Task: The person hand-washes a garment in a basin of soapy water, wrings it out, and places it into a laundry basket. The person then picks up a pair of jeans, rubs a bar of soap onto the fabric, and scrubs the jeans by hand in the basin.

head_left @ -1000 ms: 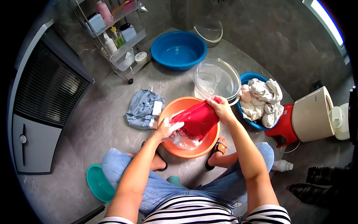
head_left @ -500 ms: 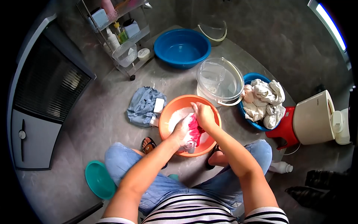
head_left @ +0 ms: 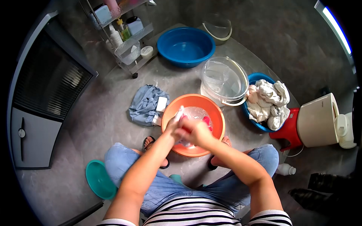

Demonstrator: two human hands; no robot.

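An orange basin (head_left: 221, 117) with soapy water stands on the floor between my feet. Over it, my left hand (head_left: 175, 127) is closed on a red cloth (head_left: 206, 120), most of which is hidden under the hands and in the suds. My right hand (head_left: 197, 132), blurred by motion, is closed too and presses against the left one, with the cloth between them. Left of the basin lies a blue-grey garment (head_left: 145, 107) with a white block (head_left: 161, 104) at its edge.
Behind the basin stand a clear bucket (head_left: 226, 84) and a blue basin (head_left: 186, 60). White laundry (head_left: 268, 100) fills another blue basin at the right, beside a red stool (head_left: 288, 126). A green basin (head_left: 100, 180) is at the lower left, a shelf rack (head_left: 139, 37) at the upper left.
The red cloth, stretched out between both hands at first, is now bunched low in the orange basin. My hands have come together, and the right one has moved down and left.
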